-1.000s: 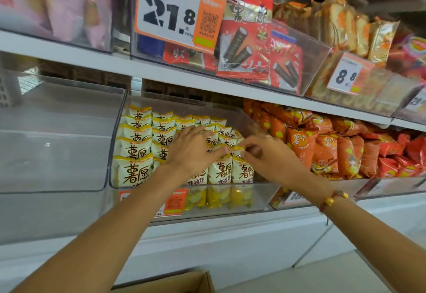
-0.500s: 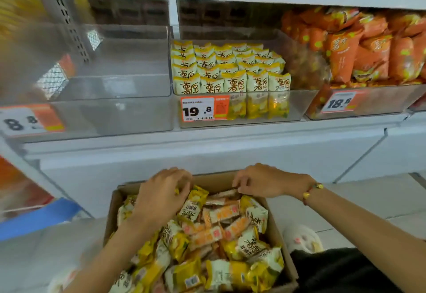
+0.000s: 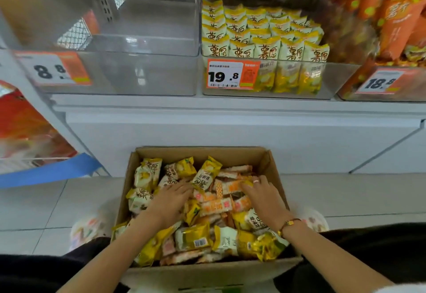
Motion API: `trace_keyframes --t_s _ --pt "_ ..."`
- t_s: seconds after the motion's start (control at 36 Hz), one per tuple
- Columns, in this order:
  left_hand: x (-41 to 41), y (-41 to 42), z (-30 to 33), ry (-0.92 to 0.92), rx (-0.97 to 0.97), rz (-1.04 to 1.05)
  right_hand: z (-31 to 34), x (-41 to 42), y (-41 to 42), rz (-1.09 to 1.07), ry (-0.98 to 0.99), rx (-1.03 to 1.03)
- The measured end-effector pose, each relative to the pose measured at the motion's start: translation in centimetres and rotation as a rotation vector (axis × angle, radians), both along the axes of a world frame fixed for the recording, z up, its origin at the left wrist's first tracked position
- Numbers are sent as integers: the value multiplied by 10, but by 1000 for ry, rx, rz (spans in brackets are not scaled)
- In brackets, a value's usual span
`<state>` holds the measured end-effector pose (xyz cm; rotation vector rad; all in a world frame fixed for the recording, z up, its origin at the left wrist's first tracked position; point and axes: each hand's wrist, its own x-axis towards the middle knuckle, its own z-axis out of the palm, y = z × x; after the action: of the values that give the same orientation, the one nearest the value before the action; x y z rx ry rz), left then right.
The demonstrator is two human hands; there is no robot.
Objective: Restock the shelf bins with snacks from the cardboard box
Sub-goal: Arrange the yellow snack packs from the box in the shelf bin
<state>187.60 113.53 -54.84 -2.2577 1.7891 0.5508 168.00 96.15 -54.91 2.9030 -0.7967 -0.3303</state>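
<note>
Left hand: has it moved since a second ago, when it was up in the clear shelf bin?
Yes. The left hand has dropped from the clear shelf bin into the brown cardboard box, resting on the packets.

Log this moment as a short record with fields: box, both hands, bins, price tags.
box: cardboard box on the floor, open, full of loose yellow and orange snack packets
left hand: on the packets, fingers spread
right hand: on the packets, nothing clearly gripped
middle bin: yellow packets in upright rows, tag 19.8
left bin: no packets visible inside
right bin: orange packets, tag 18.8
</note>
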Motion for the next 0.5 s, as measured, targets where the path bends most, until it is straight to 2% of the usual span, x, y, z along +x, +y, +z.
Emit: trace_keyframes --t_s 0.08,0.17,0.22,0.31,0.36,0.42,0.5 --pt "-3 -5 5 -57 13 -23 -4 -2 2 -146 -79 35" --pt "-5 -7 4 -140 3 -78 0 -6 -2 -189 -5 22" --pt "-5 -9 2 -183 32 -133 4 -8 -10 -195 28 114" --pt "-6 -7 3 -187 -113 -141 20 -6 -26 -374 -122 489" --pt "-6 -5 9 -156 -266 -46 38 -4 -33 -534 -282 822" --pt "-6 -10 13 -16 -397 104 59 -4 -35 -707 -485 1205" --pt "-17 -29 43 437 -504 536 83 -9 -36 -779 -794 1737"
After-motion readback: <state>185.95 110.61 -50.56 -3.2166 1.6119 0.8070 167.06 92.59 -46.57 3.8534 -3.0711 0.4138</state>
